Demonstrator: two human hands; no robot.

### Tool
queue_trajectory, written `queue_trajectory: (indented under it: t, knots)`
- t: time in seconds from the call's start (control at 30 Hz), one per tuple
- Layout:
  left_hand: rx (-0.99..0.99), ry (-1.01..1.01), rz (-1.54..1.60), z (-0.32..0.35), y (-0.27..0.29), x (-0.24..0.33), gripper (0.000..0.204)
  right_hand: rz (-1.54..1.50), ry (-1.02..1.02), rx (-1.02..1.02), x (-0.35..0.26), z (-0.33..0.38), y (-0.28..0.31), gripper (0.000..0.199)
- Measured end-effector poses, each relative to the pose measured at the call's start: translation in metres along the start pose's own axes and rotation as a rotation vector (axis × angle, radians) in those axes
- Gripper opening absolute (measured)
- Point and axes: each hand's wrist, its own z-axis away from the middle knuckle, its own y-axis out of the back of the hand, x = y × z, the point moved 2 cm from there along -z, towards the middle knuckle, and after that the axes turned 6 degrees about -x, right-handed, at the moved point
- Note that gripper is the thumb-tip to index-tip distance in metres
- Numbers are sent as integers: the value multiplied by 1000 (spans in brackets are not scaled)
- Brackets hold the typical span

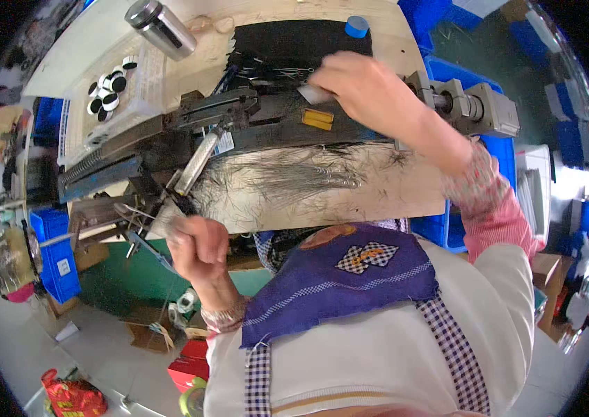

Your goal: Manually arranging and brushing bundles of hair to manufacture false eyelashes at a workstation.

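My right hand [353,80] is over the far side of the bench machine, its fingers pinched on a small pale flat piece [314,94]. Beneath it are a black cloth [277,45] with thin metal pins [284,71] on it and a yellow block [317,119]. My left hand [200,247] is curled closed at the table's near edge, beside the machine's metal lever [197,163]. Motion blurs its fingertips, and what they hold cannot be made out. A bundle of thin wires [308,177] lies on the wooden table between my hands.
A clear plastic basket [148,83] holds several black-and-white round pieces [109,90]. Behind it lies a steel flask [160,28]. A blue cap [357,26] sits on the cloth. The machine's motor end [493,110] juts out right, above blue crates [461,73]. Loose wire bits litter the tabletop [413,194].
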Motion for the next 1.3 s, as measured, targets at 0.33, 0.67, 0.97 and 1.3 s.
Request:
queue_trajectory:
  t: [0.33,0.67,0.97,1.3]
  knots:
    - [-378,463,-1294,-121,-24,-122,23,-395,-117,-257,26,-4,23,22]
    - [-602,-235,-2298,-138,-51,-64,4,-223,176,40,10,-13,-7,16]
    - [174,-34,-1349,-44,-29,-69,19,-425,79,57,-1,-42,-40,19]
    - [146,478,770,-82,-32,-36,52,-399,-75,-33,-1,-48,-42,15]
